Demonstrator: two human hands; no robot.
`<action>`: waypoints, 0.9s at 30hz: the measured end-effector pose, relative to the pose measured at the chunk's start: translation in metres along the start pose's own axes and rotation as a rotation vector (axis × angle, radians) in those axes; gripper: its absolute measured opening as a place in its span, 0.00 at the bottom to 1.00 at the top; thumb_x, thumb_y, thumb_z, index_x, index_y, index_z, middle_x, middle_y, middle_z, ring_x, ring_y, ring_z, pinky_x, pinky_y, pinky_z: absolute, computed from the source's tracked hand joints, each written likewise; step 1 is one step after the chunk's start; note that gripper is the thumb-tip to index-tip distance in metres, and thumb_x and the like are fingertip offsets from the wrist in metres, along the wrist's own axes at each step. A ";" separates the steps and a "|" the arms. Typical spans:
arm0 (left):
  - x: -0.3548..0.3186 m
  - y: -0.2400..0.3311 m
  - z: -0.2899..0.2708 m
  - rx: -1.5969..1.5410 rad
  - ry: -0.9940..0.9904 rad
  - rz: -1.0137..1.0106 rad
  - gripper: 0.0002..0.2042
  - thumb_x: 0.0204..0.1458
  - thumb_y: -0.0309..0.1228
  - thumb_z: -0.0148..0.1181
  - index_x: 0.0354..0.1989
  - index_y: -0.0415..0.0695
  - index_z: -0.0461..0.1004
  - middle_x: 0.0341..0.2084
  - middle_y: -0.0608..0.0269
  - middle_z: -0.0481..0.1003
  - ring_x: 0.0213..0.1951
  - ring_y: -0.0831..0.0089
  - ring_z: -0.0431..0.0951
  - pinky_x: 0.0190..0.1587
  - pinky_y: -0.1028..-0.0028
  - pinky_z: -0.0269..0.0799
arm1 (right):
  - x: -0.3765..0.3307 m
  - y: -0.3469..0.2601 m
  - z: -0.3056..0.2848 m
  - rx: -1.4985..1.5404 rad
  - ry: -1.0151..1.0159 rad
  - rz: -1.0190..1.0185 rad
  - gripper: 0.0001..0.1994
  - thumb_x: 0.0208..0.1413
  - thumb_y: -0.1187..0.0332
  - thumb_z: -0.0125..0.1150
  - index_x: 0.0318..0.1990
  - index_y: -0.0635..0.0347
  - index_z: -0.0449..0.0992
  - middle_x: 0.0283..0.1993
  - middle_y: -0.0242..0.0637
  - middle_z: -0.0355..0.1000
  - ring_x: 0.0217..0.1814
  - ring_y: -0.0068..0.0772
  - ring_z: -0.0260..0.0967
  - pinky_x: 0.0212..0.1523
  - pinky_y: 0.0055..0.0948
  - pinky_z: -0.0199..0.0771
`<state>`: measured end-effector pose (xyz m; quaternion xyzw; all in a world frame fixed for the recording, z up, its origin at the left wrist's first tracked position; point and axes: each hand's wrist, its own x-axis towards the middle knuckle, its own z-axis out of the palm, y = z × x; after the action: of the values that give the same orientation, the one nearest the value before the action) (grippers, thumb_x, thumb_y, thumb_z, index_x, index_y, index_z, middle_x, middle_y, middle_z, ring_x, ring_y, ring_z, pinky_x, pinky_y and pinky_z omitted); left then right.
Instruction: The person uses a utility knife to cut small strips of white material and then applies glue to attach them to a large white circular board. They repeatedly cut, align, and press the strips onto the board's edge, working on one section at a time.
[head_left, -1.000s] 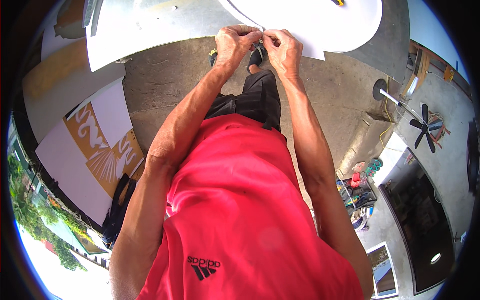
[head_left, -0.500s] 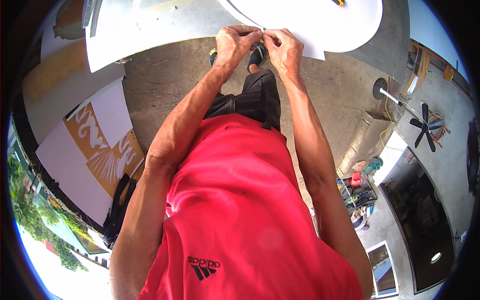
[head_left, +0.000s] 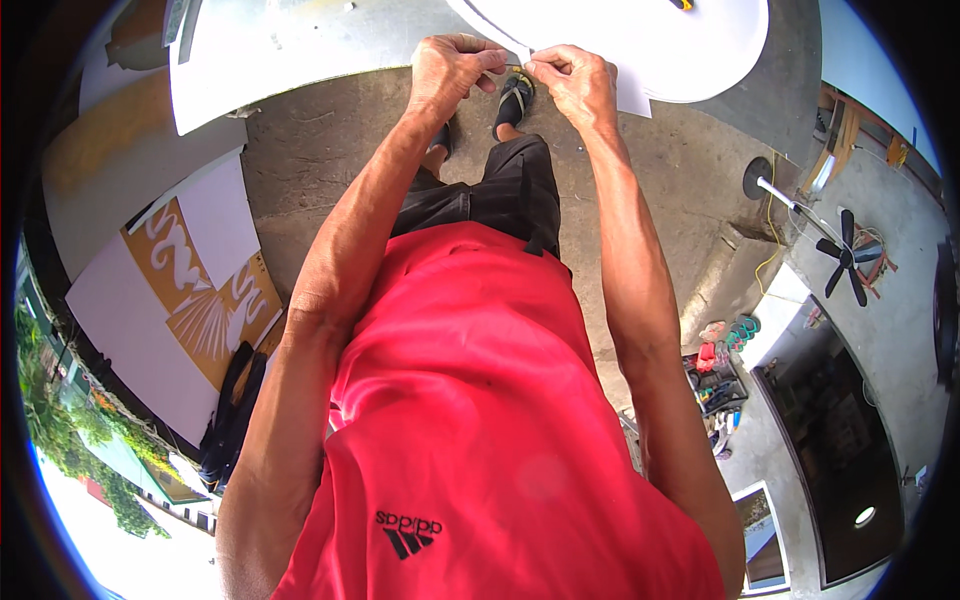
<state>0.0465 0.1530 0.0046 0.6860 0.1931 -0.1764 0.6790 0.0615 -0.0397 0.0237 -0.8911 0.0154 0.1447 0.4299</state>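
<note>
Above the near edge of the work table (head_left: 270,60), both of my hands are raised with fingertips facing each other. My left hand (head_left: 450,72) is closed in a pinch; a thin dark strand seems to show at its fingertips, too small to make out. My right hand (head_left: 580,88) pinches a small white strip (head_left: 524,54) between thumb and fingers. Behind the hands lies a large white rounded sheet (head_left: 690,50), with a dark line along its left curve. A straight-cornered white piece (head_left: 633,95) sticks out under it beside my right hand.
A yellow-and-black tool (head_left: 683,4) rests on the rounded sheet. At left lean several boards, one brown with white cut-out shapes (head_left: 205,285). On the right stand a black-bladed fan (head_left: 846,256) with a yellow cord and a rack of footwear (head_left: 718,385). Bare concrete floor (head_left: 330,170) lies below.
My left hand has moved left and slightly up, away from my right hand, so a gap shows between them. My right hand has shifted slightly right. One shoe shows more fully below.
</note>
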 end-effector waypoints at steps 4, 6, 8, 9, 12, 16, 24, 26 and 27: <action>0.001 0.009 0.007 0.113 0.011 -0.025 0.15 0.49 0.39 0.74 0.37 0.38 0.85 0.26 0.63 0.84 0.19 0.84 0.76 0.18 0.82 0.66 | 0.001 -0.001 0.000 -0.005 0.002 -0.036 0.08 0.52 0.68 0.73 0.38 0.59 0.86 0.33 0.38 0.83 0.35 0.30 0.81 0.39 0.29 0.80; 0.002 0.013 0.011 0.155 0.007 -0.019 0.16 0.48 0.41 0.75 0.34 0.39 0.86 0.24 0.65 0.84 0.18 0.86 0.75 0.18 0.83 0.67 | 0.000 -0.002 -0.001 -0.024 0.010 -0.072 0.08 0.52 0.69 0.73 0.38 0.60 0.85 0.33 0.39 0.83 0.35 0.30 0.81 0.39 0.29 0.80; 0.001 0.018 0.013 0.185 0.020 -0.014 0.15 0.46 0.41 0.76 0.32 0.40 0.86 0.22 0.65 0.83 0.18 0.84 0.77 0.23 0.81 0.74 | 0.000 -0.003 -0.003 -0.046 0.023 -0.115 0.08 0.52 0.69 0.73 0.38 0.60 0.85 0.34 0.39 0.82 0.34 0.31 0.81 0.38 0.30 0.80; 0.000 0.019 0.013 0.200 0.027 -0.012 0.15 0.46 0.41 0.76 0.31 0.40 0.87 0.21 0.66 0.83 0.18 0.84 0.78 0.25 0.80 0.78 | 0.000 -0.004 -0.003 -0.058 0.031 -0.141 0.08 0.52 0.69 0.73 0.39 0.60 0.85 0.34 0.39 0.82 0.34 0.31 0.81 0.38 0.30 0.80; 0.006 0.009 0.015 0.201 0.039 0.020 0.15 0.46 0.42 0.76 0.29 0.41 0.87 0.20 0.66 0.83 0.18 0.84 0.78 0.26 0.79 0.78 | -0.001 -0.002 -0.002 -0.080 0.038 -0.219 0.07 0.53 0.70 0.72 0.38 0.60 0.85 0.35 0.39 0.81 0.33 0.32 0.80 0.36 0.31 0.79; 0.007 0.018 0.017 0.216 0.055 -0.043 0.14 0.47 0.39 0.75 0.28 0.39 0.86 0.18 0.64 0.82 0.17 0.82 0.78 0.24 0.78 0.77 | 0.001 0.005 -0.004 -0.131 0.045 -0.333 0.07 0.54 0.72 0.71 0.40 0.60 0.85 0.33 0.32 0.81 0.31 0.20 0.76 0.33 0.24 0.75; 0.008 0.009 0.020 0.229 0.073 -0.012 0.14 0.46 0.42 0.76 0.28 0.42 0.87 0.18 0.67 0.82 0.18 0.84 0.79 0.26 0.80 0.78 | 0.002 0.011 -0.005 -0.110 0.003 -0.319 0.07 0.55 0.73 0.70 0.41 0.60 0.84 0.35 0.33 0.80 0.31 0.22 0.77 0.33 0.25 0.76; 0.008 0.008 0.021 0.225 0.079 -0.008 0.15 0.46 0.42 0.76 0.28 0.42 0.87 0.18 0.68 0.82 0.18 0.84 0.79 0.25 0.80 0.78 | 0.003 0.013 -0.005 -0.103 0.016 -0.355 0.07 0.55 0.73 0.70 0.41 0.60 0.84 0.35 0.33 0.80 0.31 0.22 0.77 0.33 0.25 0.76; 0.007 0.008 0.021 0.221 0.082 -0.006 0.15 0.46 0.42 0.76 0.28 0.42 0.87 0.18 0.68 0.82 0.18 0.84 0.79 0.25 0.80 0.78 | 0.003 0.013 -0.004 -0.110 0.028 -0.388 0.07 0.55 0.73 0.70 0.41 0.60 0.84 0.35 0.33 0.80 0.31 0.22 0.77 0.33 0.25 0.76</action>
<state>0.0570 0.1320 0.0071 0.7628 0.2024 -0.1705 0.5900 0.0633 -0.0512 0.0155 -0.9014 -0.1588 0.0473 0.4000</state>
